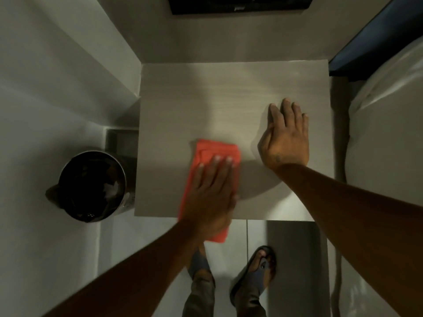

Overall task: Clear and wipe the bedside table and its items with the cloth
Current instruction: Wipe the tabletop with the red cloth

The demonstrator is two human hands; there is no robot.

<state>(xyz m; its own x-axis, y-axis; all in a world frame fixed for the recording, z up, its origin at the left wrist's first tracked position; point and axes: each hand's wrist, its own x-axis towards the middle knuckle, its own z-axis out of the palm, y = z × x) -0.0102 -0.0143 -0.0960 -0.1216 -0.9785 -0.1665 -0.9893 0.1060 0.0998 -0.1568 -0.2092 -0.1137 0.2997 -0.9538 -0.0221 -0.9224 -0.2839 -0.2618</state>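
Note:
The bedside table (229, 92) has a pale wood-grain top with nothing standing on it. A folded orange-red cloth (212, 149) lies on its front left part and hangs slightly over the front edge. My left hand (210, 193) presses flat on the cloth with fingers stretched forward; it looks motion-blurred. My right hand (286, 138) rests flat on the bare tabletop to the right of the cloth, fingers apart, holding nothing.
A round bin (91, 186) lined with a dark bag stands on the floor left of the table. A bed with white bedding (386, 133) borders the right side. A dark panel (240, 5) hangs on the wall behind. My sandalled feet (254, 271) stand on pale tiles.

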